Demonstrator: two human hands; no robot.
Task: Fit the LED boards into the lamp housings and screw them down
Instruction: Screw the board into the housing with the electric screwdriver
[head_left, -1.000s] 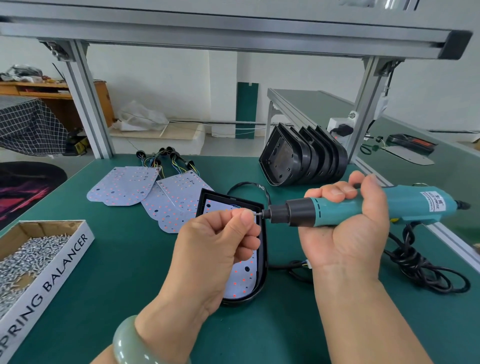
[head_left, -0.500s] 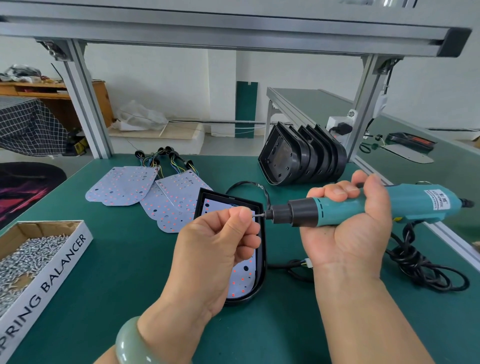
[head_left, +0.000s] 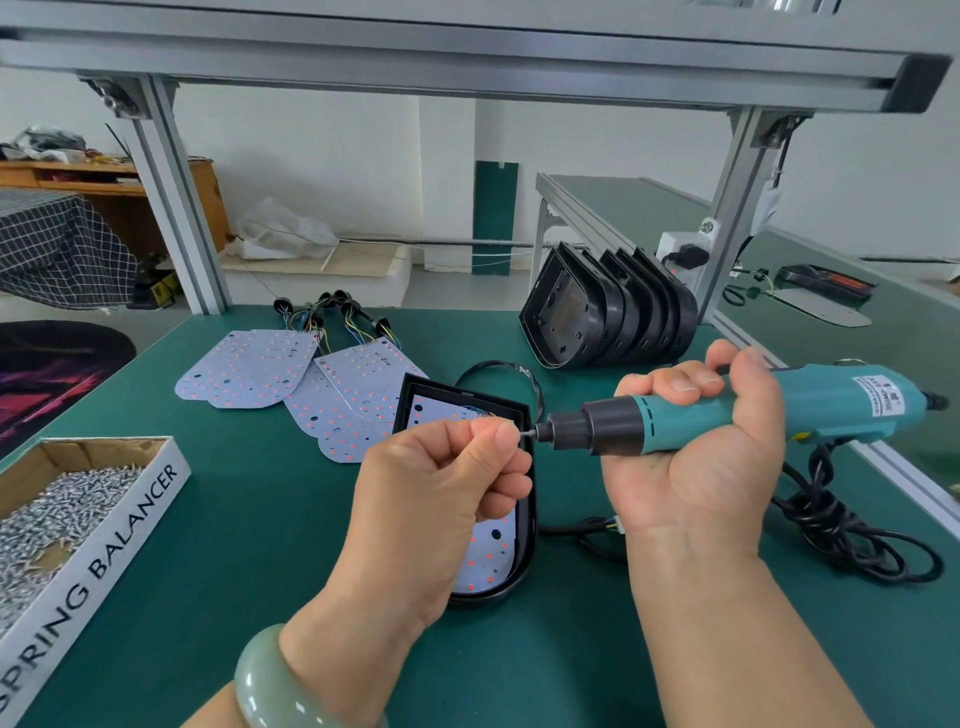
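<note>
Black housing (head_left: 525, 540) lies beneath left hand (head_left: 441, 499), its grip pinching screw (head_left: 521, 431) to screwdriver (head_left: 831, 405).

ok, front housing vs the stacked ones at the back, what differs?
Front housing lies flat on the mat, open side up; stacked housings stand on edge, nested in a row. Front housing holds an LED board; the nearest of the stacked housings looks bare inside. Shared: same black shell, one end rounded.
</note>
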